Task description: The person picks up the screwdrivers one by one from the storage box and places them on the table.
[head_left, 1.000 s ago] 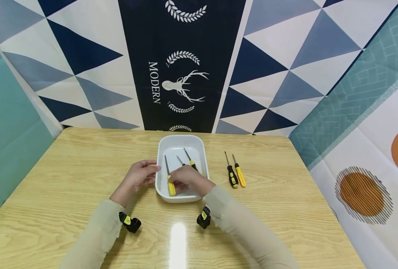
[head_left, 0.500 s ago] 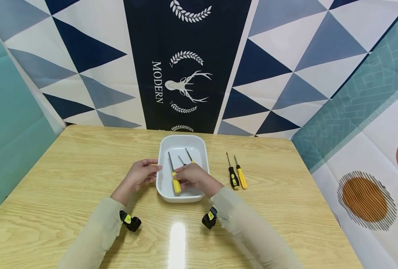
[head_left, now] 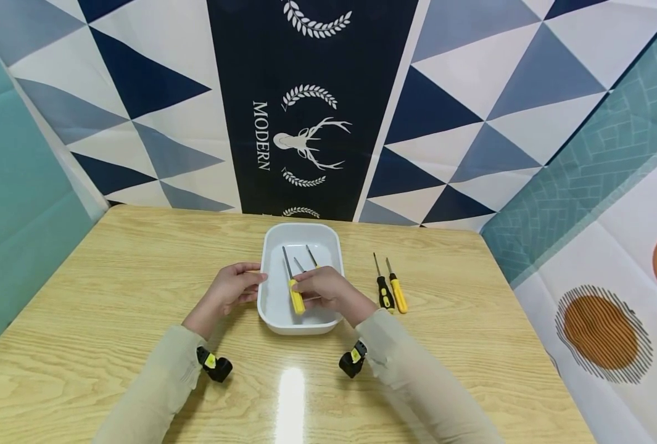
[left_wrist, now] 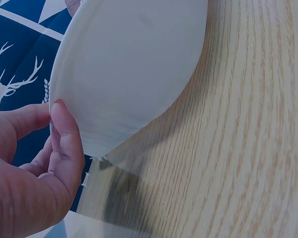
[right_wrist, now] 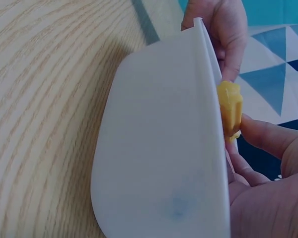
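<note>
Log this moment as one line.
left hand: holds tray; right hand: grips yellow screwdriver; in tray: two more shafts; on table: two screwdrivers

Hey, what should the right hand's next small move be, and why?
Probably lift the yellow-handled screwdriver clear of the white tray: the right hand pinches it, its handle shows past the tray's rim in the right wrist view, and the left hand holds the tray's left edge.

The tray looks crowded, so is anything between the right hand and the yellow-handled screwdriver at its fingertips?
Nothing visible: the right hand pinches the yellow handle. But the right side of the white tray lies between it and the two screwdrivers on the table.
</note>
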The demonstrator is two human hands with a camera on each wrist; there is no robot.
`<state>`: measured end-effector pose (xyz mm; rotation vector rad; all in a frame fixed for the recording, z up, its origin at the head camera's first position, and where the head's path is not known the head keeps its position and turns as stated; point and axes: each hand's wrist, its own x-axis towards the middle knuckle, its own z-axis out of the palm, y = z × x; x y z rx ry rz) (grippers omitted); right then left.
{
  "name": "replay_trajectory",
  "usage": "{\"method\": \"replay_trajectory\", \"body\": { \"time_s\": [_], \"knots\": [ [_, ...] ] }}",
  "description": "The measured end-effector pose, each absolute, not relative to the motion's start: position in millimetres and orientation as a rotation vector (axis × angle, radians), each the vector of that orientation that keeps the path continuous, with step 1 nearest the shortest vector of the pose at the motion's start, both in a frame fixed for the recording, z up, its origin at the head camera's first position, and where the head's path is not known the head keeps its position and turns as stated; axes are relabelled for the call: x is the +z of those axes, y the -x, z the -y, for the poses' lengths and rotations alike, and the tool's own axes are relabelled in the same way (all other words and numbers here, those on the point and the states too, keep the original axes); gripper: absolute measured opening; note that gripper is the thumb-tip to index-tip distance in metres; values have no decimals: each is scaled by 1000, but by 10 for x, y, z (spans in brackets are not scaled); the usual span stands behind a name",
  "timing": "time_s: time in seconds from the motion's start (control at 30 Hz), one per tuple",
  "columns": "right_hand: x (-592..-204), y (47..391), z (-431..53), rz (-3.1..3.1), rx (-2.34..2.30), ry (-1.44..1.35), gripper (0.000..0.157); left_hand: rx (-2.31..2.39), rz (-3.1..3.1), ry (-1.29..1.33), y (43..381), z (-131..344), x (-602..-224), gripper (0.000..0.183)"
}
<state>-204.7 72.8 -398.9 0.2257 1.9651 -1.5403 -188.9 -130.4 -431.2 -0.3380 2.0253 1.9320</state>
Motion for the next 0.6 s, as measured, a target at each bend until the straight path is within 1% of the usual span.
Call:
{"method": "replay_trajectory", "body": {
  "time_s": [0.2, 0.43, 0.6],
  "knots": [
    [-3929, 2063, -779, -1966, -1543, -253, 31, 1938, -2029, 341, 1885, 1301, -4309, 46],
    [-3836, 2059, -856, -1962, -1561, -214, 24, 1938, -2026, 321, 1866, 1309, -4283, 47],
    [-3815, 2093, -900, -2018, -1536, -218, 29, 1930, -2029, 320, 1861, 1311, -4271, 47]
  ]
}}
